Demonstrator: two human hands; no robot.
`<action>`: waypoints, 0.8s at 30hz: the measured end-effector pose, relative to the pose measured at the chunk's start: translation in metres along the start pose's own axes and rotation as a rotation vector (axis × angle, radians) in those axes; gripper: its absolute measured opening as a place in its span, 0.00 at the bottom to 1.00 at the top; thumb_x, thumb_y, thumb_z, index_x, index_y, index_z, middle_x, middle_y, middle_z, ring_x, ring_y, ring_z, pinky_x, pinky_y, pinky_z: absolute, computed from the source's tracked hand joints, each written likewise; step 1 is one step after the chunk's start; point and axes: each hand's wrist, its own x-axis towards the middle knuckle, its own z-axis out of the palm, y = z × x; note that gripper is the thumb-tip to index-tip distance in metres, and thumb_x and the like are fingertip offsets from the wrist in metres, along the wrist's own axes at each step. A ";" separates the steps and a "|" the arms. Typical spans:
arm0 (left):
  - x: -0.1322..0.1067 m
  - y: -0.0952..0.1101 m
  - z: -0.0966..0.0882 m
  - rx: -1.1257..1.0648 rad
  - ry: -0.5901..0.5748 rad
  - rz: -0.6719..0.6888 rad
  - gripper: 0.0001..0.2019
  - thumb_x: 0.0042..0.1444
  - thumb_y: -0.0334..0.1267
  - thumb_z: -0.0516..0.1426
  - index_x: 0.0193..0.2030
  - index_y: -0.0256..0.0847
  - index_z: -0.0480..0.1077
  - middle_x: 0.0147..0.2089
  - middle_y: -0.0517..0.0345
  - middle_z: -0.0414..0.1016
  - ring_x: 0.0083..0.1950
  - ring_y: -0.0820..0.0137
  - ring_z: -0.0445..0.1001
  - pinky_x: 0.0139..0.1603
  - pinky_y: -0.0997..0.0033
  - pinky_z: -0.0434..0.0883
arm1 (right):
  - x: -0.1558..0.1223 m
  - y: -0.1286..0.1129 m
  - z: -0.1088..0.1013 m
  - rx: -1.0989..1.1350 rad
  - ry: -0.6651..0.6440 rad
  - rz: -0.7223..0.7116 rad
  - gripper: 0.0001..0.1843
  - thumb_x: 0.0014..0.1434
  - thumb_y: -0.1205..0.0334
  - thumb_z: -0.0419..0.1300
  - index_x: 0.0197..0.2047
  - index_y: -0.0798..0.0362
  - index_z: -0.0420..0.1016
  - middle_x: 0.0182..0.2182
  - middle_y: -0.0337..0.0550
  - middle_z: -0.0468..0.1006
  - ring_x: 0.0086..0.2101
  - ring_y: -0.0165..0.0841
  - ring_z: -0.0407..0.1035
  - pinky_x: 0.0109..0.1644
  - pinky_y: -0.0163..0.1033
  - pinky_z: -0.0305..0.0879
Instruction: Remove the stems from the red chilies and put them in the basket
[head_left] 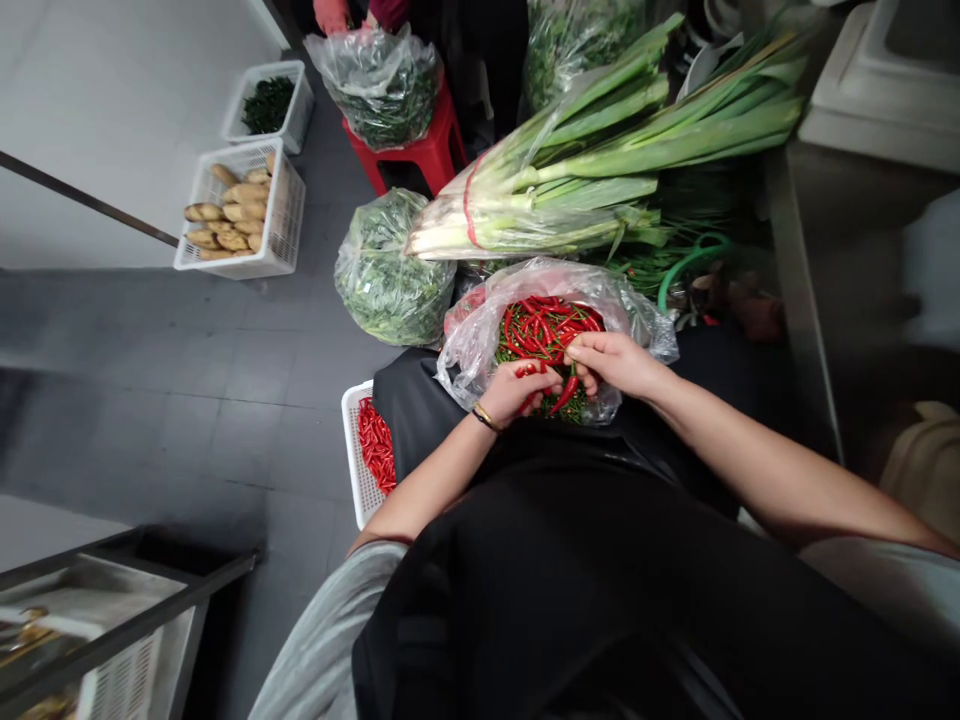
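Observation:
A clear plastic bag (480, 330) of red chillies with green stems rests on my lap over a black apron. My left hand (517, 392) is closed around a few red chillies at the bag's near edge. My right hand (611, 360) pinches a red chilli (564, 394) by its stem end, right beside the left hand. A white slotted basket (358, 470) holding more red chillies sits on the floor by my left knee.
A bundle of large leeks (570, 180) and bagged greens (390, 270) lie ahead. White baskets hold ginger roots (232, 210) and dark greens (268, 105). Another person's hands (334, 15) hold a bag on a red stool (420, 150). A metal rack (112, 610) stands lower left.

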 end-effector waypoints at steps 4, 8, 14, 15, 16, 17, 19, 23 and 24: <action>0.000 -0.009 0.007 -0.053 -0.184 -0.057 0.19 0.48 0.52 0.62 0.31 0.34 0.71 0.22 0.59 0.71 0.15 0.82 0.57 0.14 0.77 0.51 | -0.002 -0.001 0.008 0.067 0.123 -0.066 0.25 0.51 0.37 0.62 0.30 0.53 0.69 0.17 0.33 0.68 0.16 0.25 0.63 0.19 0.32 0.63; -0.006 -0.010 0.009 0.055 -0.161 -0.068 0.20 0.43 0.52 0.66 0.30 0.34 0.71 0.21 0.62 0.70 0.16 0.82 0.59 0.15 0.78 0.53 | -0.016 0.001 0.009 0.035 -0.005 -0.052 0.24 0.50 0.38 0.65 0.27 0.53 0.68 0.17 0.35 0.72 0.18 0.27 0.67 0.23 0.33 0.66; -0.009 -0.015 0.006 -0.024 -0.223 -0.141 0.21 0.42 0.52 0.66 0.30 0.34 0.71 0.19 0.64 0.67 0.14 0.82 0.59 0.13 0.79 0.52 | -0.038 0.009 0.009 -0.298 -0.066 -0.184 0.22 0.58 0.40 0.57 0.28 0.51 0.66 0.20 0.40 0.74 0.22 0.31 0.69 0.28 0.37 0.65; -0.009 -0.016 0.007 -0.084 -0.209 -0.166 0.22 0.41 0.52 0.66 0.30 0.33 0.71 0.19 0.64 0.67 0.14 0.83 0.58 0.13 0.79 0.50 | -0.037 0.010 0.009 -0.460 0.011 -0.249 0.21 0.61 0.43 0.55 0.28 0.51 0.66 0.23 0.43 0.74 0.24 0.33 0.70 0.30 0.38 0.65; -0.008 -0.017 0.008 -0.145 -0.192 -0.190 0.22 0.41 0.53 0.66 0.31 0.33 0.71 0.19 0.65 0.66 0.14 0.83 0.58 0.13 0.79 0.49 | -0.035 0.009 0.009 -0.647 0.083 -0.299 0.19 0.63 0.46 0.52 0.28 0.52 0.67 0.26 0.47 0.75 0.28 0.35 0.71 0.33 0.39 0.65; -0.008 -0.017 0.009 -0.196 -0.178 -0.208 0.22 0.41 0.53 0.66 0.31 0.33 0.71 0.19 0.65 0.66 0.14 0.83 0.57 0.12 0.79 0.49 | -0.030 0.008 0.008 -0.836 0.142 -0.322 0.19 0.64 0.49 0.50 0.30 0.53 0.69 0.29 0.50 0.75 0.31 0.37 0.71 0.35 0.41 0.65; -0.008 -0.017 0.008 -0.248 -0.167 -0.203 0.22 0.43 0.52 0.66 0.33 0.32 0.71 0.20 0.64 0.67 0.14 0.83 0.59 0.12 0.80 0.50 | -0.016 0.004 0.007 -1.157 0.199 -0.282 0.18 0.66 0.55 0.46 0.36 0.56 0.73 0.35 0.57 0.75 0.36 0.41 0.71 0.38 0.42 0.63; -0.012 -0.013 -0.008 -0.235 -0.211 -0.014 0.21 0.43 0.48 0.67 0.35 0.33 0.68 0.25 0.58 0.73 0.19 0.77 0.68 0.13 0.81 0.54 | 0.026 -0.006 0.013 -1.441 0.070 -0.304 0.18 0.65 0.59 0.50 0.53 0.55 0.73 0.50 0.58 0.71 0.45 0.43 0.69 0.42 0.42 0.62; -0.014 -0.012 -0.014 -0.238 -0.222 0.044 0.21 0.42 0.47 0.68 0.35 0.34 0.68 0.27 0.56 0.75 0.20 0.76 0.70 0.13 0.81 0.54 | 0.037 -0.008 0.018 -1.458 0.012 -0.343 0.18 0.65 0.58 0.51 0.55 0.53 0.72 0.51 0.57 0.70 0.46 0.43 0.68 0.43 0.42 0.61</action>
